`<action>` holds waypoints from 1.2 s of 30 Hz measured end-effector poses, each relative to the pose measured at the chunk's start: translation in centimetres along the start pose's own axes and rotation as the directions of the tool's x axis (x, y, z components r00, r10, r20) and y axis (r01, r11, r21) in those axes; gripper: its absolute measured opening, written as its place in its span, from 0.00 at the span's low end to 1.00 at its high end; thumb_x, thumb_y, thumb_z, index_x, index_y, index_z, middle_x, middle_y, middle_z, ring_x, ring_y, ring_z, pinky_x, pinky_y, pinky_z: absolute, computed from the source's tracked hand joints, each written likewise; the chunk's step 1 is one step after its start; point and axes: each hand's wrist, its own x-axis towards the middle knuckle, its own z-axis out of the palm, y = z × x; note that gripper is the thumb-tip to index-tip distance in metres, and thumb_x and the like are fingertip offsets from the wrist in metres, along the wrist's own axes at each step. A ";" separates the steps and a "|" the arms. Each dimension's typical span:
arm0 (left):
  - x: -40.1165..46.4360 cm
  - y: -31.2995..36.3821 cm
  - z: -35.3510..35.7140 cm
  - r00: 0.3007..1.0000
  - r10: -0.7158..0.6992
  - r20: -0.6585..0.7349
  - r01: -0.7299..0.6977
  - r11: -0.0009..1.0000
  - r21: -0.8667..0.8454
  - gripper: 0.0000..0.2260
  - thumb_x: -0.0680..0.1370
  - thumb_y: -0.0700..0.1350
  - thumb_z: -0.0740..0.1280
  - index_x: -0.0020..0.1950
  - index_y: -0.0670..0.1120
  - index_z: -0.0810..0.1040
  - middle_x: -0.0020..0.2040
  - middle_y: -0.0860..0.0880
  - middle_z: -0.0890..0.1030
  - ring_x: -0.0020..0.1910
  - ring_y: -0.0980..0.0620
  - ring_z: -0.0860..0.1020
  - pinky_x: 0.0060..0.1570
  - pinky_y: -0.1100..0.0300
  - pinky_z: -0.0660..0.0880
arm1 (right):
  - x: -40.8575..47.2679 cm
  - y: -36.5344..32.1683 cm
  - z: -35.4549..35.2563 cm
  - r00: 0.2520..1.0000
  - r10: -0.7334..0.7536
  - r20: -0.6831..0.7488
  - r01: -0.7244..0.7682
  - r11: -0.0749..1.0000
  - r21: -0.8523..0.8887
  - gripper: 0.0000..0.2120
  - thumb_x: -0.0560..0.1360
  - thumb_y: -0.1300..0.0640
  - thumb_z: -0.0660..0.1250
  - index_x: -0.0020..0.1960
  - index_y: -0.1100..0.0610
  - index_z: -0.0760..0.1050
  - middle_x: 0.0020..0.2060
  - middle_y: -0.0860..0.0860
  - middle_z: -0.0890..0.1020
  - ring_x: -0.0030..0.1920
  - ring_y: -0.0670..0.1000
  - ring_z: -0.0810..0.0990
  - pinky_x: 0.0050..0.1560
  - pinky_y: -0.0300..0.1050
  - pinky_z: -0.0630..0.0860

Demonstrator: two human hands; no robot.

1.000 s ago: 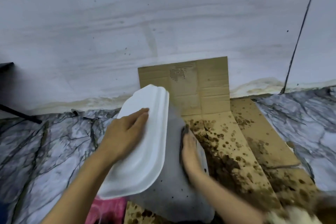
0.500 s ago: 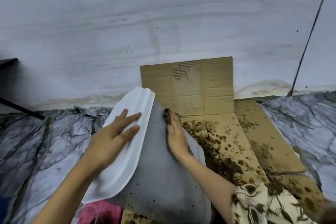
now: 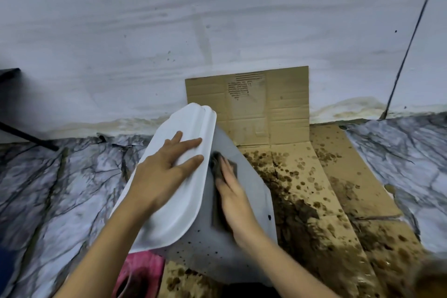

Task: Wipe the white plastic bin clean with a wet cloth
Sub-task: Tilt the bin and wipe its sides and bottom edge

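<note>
Your hands on the tipped white plastic bin

Your left hand lies flat, fingers straight toward 2 o'clock, on the bin's rim at centre frame; your right hand presses a dark cloth against its speckled side, fingers extended toward 11 o'clock, above stained cardboard.

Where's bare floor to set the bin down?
Bare marbled floor lies left of the white bin, and more right of the stained cardboard. The middle is crowded: left hand, right hand on the dark cloth.
</note>
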 end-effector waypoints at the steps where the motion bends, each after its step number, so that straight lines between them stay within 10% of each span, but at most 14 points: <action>1: 0.0 0.2 0.2 1.000 0.005 0.004 -0.005 1.000 0.012 0.16 0.75 0.57 0.66 0.62 0.69 0.72 0.74 0.65 0.60 0.74 0.65 0.55 0.74 0.55 0.54 | 1.5 -1.1 -0.1 0.999 -0.041 0.017 0.040 0.998 0.054 0.21 0.82 0.56 0.53 0.74 0.42 0.61 0.73 0.38 0.61 0.74 0.39 0.57 0.75 0.42 0.55; 5: 0.3 0.4 0.3 1.000 0.010 0.012 -0.010 1.000 0.026 0.16 0.76 0.57 0.66 0.62 0.70 0.72 0.74 0.65 0.59 0.74 0.65 0.54 0.74 0.56 0.53 | 8.2 -1.8 -1.9 0.981 -0.189 -0.047 0.177 0.965 -0.191 0.21 0.81 0.64 0.53 0.72 0.54 0.66 0.70 0.46 0.69 0.71 0.43 0.64 0.71 0.37 0.59; 12: 0.4 -0.8 -0.2 1.000 0.009 0.007 -0.009 1.000 -0.007 0.15 0.74 0.57 0.67 0.58 0.73 0.73 0.72 0.69 0.61 0.73 0.67 0.56 0.68 0.61 0.56 | 8.3 8.6 -8.5 0.875 0.366 -0.316 -0.404 0.913 -0.061 0.25 0.81 0.42 0.48 0.71 0.53 0.68 0.65 0.51 0.74 0.66 0.54 0.70 0.69 0.53 0.63; 17: 0.5 -0.5 -0.1 1.000 -0.007 -0.007 0.007 1.000 0.029 0.15 0.74 0.59 0.66 0.58 0.75 0.72 0.71 0.70 0.62 0.72 0.66 0.58 0.69 0.58 0.57 | 3.0 11.8 -8.1 0.736 0.564 -0.374 -0.574 0.813 0.095 0.24 0.80 0.44 0.48 0.75 0.47 0.59 0.75 0.51 0.61 0.74 0.57 0.58 0.73 0.62 0.54; 23: 0.3 -0.3 -0.1 1.000 -0.016 -0.002 0.016 0.999 0.038 0.15 0.74 0.59 0.66 0.60 0.73 0.72 0.72 0.66 0.63 0.73 0.62 0.60 0.73 0.53 0.56 | -3.5 0.7 -0.5 0.937 0.342 0.067 -0.344 0.878 0.333 0.27 0.79 0.50 0.60 0.74 0.38 0.55 0.75 0.39 0.53 0.75 0.51 0.56 0.73 0.57 0.60; 29: 0.3 -2.3 -1.2 0.999 -0.030 0.009 0.031 0.998 -0.054 0.14 0.75 0.57 0.67 0.59 0.71 0.74 0.73 0.66 0.63 0.73 0.61 0.61 0.72 0.53 0.57 | -7.8 3.7 -0.8 0.990 -0.076 0.116 0.109 0.940 -0.322 0.26 0.74 0.33 0.53 0.68 0.28 0.44 0.72 0.28 0.46 0.73 0.32 0.44 0.73 0.36 0.47; 36: 0.8 -3.5 -1.6 0.999 -0.044 0.015 0.045 0.994 -0.102 0.14 0.75 0.56 0.67 0.58 0.72 0.74 0.72 0.68 0.63 0.69 0.61 0.64 0.66 0.58 0.59 | -7.3 14.0 -8.1 0.845 0.402 -0.352 -0.494 0.840 -0.226 0.23 0.83 0.49 0.49 0.77 0.49 0.50 0.77 0.50 0.52 0.77 0.52 0.49 0.76 0.55 0.45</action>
